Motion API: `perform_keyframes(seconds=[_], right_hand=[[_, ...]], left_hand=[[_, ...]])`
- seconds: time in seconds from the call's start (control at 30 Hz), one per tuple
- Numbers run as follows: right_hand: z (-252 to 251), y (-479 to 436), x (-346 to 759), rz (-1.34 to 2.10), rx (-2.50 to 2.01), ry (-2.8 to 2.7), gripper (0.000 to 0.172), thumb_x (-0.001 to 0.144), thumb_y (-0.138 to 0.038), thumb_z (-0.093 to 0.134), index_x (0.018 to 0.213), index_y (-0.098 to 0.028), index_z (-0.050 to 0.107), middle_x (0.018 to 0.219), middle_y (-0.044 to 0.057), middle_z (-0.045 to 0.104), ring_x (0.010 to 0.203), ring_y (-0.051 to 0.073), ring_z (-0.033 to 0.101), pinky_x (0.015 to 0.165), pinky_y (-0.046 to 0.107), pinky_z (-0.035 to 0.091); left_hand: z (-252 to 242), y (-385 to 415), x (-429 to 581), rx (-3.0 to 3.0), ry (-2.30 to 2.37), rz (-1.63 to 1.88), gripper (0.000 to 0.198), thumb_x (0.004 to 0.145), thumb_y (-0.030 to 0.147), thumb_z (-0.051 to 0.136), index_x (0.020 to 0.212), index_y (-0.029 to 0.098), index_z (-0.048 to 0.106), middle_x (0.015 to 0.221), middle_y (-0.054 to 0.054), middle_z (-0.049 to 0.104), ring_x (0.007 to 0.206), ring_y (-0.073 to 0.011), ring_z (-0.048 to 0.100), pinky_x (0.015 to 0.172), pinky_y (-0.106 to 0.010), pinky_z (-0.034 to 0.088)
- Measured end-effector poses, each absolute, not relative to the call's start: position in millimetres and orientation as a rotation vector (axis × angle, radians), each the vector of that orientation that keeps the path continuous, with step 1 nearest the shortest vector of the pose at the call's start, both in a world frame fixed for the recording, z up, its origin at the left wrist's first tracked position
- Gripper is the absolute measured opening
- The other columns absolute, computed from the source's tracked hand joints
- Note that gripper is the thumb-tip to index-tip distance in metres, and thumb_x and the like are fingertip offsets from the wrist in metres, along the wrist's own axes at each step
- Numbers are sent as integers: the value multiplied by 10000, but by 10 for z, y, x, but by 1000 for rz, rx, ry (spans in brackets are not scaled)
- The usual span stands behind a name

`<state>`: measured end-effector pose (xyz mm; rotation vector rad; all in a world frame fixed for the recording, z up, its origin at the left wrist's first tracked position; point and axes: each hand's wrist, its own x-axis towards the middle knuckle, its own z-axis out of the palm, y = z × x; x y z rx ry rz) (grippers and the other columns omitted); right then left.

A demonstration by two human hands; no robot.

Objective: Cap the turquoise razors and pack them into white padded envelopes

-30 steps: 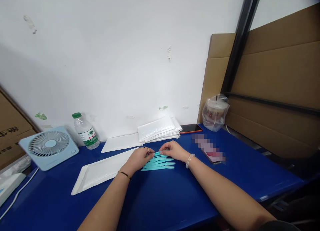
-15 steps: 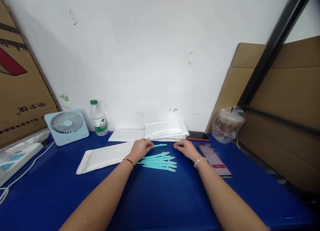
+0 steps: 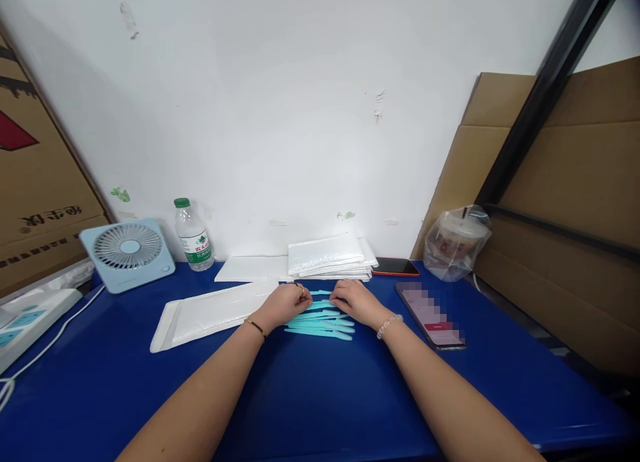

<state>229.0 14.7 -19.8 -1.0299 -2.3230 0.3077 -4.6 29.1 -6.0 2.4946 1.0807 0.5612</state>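
Observation:
Several flat turquoise plastic sticks (image 3: pixel 320 325) lie in a loose row on the blue table (image 3: pixel 320 395). My left hand (image 3: pixel 284 303) rests at their left ends, fingers curled down onto them. My right hand (image 3: pixel 353 300) sits at the top right of the row, its fingers bent over the sticks. The two hands nearly meet above the pile. A white padded mailer (image 3: pixel 213 313) lies flat just left of my left hand.
A stack of white mailers (image 3: pixel 331 257) sits at the back by the wall, with a phone (image 3: pixel 395 267) beside it and another phone (image 3: pixel 431 313) at right. A bagged drink cup (image 3: pixel 455 241), water bottle (image 3: pixel 193 235), small fan (image 3: pixel 128 254), power strip (image 3: pixel 27 315) and cardboard sheets (image 3: pixel 565 202) ring the table.
My right hand has moved left, back onto the sticks. My left hand had lifted one stick toward the back and has brought it down to the row again. The view has shifted slightly.

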Motion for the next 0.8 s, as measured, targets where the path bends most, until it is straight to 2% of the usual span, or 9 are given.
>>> perform_keyframes(seconds=[0.23,0.33,0.43,0.53,0.67,0.8], right_hand=[[-83,179,2424,156,-1092,-2262,214,892,-292,478,826,-204,662,800,65,594,804,199,529,748,320,395],[-69,208,2575,99,-1265,-2248,195,881,-258,499,801,-189,662,821,59,607,823,191,547,763,314,384],[-69,191,2615,13,-1436,-2241,118,836,-248,571,813,-192,672,853,54,626,889,204,554,812,336,354],[-59,131,2512,37,-1415,-2250,107,834,-247,573,843,-202,670,888,50,617,897,193,553,811,326,353],[-70,64,2331,176,-1335,-2354,71,792,-278,630,796,-213,658,863,27,599,889,189,546,799,318,355],[-105,44,2251,280,-1392,-2376,49,768,-238,651,779,-194,633,846,19,591,868,181,541,775,303,363]], left_hand=[[35,310,11,2672,1207,698,252,867,306,447,776,208,661,814,-63,671,794,-204,588,773,-310,354],[22,363,-42,2711,1364,648,250,877,277,432,775,205,649,839,-43,670,806,-196,590,771,-319,359],[-10,392,-102,2720,1402,621,194,862,297,473,860,226,653,895,-19,670,847,-188,592,775,-310,371],[-13,371,-120,2710,1336,618,173,828,334,528,915,237,642,941,-9,659,871,-175,589,775,-285,385],[2,306,-91,2741,1223,474,160,782,374,586,837,237,647,869,6,662,831,-169,592,762,-276,378],[-23,275,-38,2728,1237,374,121,782,332,587,803,228,644,755,22,667,756,-155,593,715,-263,366]])
